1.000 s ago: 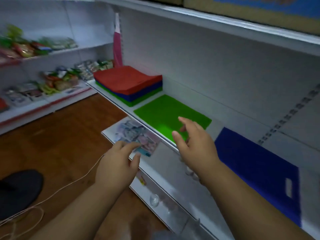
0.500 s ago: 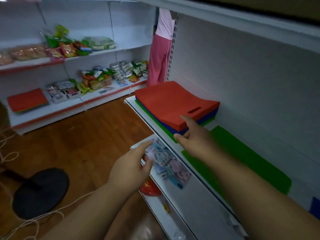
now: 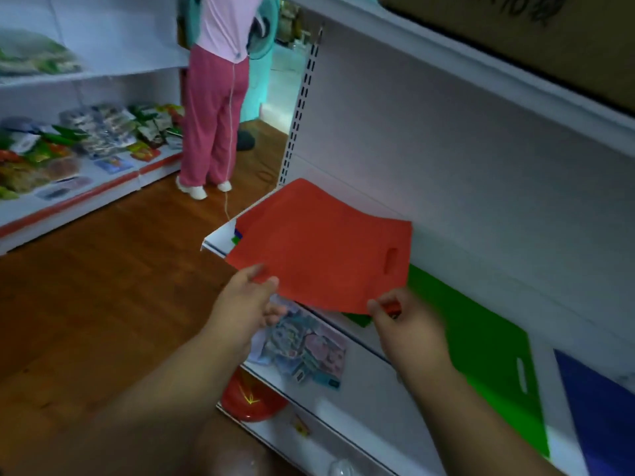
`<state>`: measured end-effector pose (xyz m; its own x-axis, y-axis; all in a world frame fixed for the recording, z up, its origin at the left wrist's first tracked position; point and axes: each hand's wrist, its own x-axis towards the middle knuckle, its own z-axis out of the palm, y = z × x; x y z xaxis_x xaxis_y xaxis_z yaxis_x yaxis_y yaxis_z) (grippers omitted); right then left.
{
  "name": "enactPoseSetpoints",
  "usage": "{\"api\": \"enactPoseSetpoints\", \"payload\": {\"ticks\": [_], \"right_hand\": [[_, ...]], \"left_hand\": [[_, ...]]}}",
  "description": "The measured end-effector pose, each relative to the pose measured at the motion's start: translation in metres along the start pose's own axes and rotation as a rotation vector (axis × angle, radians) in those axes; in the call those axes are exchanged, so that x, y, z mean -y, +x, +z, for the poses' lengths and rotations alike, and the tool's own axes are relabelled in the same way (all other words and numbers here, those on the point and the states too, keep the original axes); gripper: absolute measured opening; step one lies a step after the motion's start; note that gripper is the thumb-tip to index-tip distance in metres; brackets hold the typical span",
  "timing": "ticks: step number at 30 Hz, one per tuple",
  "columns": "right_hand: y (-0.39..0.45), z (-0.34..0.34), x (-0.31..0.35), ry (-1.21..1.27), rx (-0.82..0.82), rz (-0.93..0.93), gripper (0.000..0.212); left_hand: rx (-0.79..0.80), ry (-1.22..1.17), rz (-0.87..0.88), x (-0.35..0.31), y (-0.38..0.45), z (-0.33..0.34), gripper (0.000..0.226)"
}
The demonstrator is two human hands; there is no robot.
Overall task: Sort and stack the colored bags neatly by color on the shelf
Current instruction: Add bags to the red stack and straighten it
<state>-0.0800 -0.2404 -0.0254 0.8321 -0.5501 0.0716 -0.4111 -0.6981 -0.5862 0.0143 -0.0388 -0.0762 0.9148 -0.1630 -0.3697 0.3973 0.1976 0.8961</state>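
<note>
A flat red bag (image 3: 319,249) with a cut-out handle is lifted off the mixed pile at the left end of the white shelf (image 3: 214,239). My left hand (image 3: 245,300) pinches its near left corner and my right hand (image 3: 403,319) pinches its near right corner. Slivers of blue and green bags (image 3: 237,237) from the pile show under its left edge. To the right a green bag (image 3: 481,341) lies flat on the shelf, then a blue bag (image 3: 601,413) at the frame's right edge.
A person in pink trousers (image 3: 213,108) stands at the aisle's far end. Packaged goods (image 3: 86,139) fill the shelves on the left. Below my hands, the lower shelf holds printed packets (image 3: 305,348) and a red round object (image 3: 252,396). The floor is wooden.
Both hands moved from hovering near the pile to gripping the top red bag's near corners, and the bag has risen off the pile. My view swung left along the shelf.
</note>
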Motion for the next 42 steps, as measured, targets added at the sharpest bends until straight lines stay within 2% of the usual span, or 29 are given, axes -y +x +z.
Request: {"api": "enactPoseSetpoints", "payload": {"ticks": [2,3,5,9,12,14,16,20,23,28,32,37,42], "right_hand": [[-0.012,-0.007,-0.001,0.015,-0.105,-0.01,0.004],[-0.019,-0.012,-0.005,0.014,-0.156,-0.011,0.006],[-0.035,-0.027,-0.019,-0.017,-0.228,0.015,0.023],[-0.067,-0.061,-0.05,-0.064,-0.352,0.112,0.031],[-0.101,-0.089,-0.074,-0.084,-0.435,0.156,0.033],[-0.129,-0.106,-0.089,-0.076,-0.485,0.215,0.033],[-0.161,-0.124,-0.113,-0.095,-0.553,0.282,0.033],[-0.23,-0.17,-0.161,-0.124,-0.666,0.419,0.032],[-0.285,-0.205,-0.205,-0.163,-0.748,0.479,0.031],[-0.367,-0.265,-0.286,-0.173,-0.784,0.596,0.032],[-0.398,-0.302,-0.347,-0.18,-0.79,0.633,0.031],[-0.378,-0.323,-0.406,-0.224,-0.662,0.595,0.031],[-0.332,-0.338,-0.459,-0.3,-0.67,0.525,0.028]], "left_hand": [[-0.125,-0.067,0.018,-0.003,0.01,-0.01,0.029],[-0.16,-0.03,0.041,-0.002,0.012,-0.014,0.027],[-0.135,0.095,0.095,0.005,0.009,-0.017,0.027],[0.141,0.412,0.225,0.023,-0.012,0.007,0.03],[0.358,0.5,0.26,0.041,-0.028,0.036,0.04],[0.449,0.553,0.349,0.051,-0.043,0.059,0.03],[0.502,0.644,0.531,0.059,-0.067,0.089,0.019],[0.605,0.683,0.793,0.083,-0.124,0.152,0.013],[0.755,0.661,0.865,0.115,-0.174,0.196,0.033],[0.895,0.709,0.871,0.177,-0.263,0.266,0.037],[0.897,0.765,0.939,0.205,-0.316,0.312,0.037],[0.843,0.903,0.942,0.224,-0.323,0.343,0.035],[0.846,0.95,0.907,0.234,-0.303,0.41,0.036]]}}
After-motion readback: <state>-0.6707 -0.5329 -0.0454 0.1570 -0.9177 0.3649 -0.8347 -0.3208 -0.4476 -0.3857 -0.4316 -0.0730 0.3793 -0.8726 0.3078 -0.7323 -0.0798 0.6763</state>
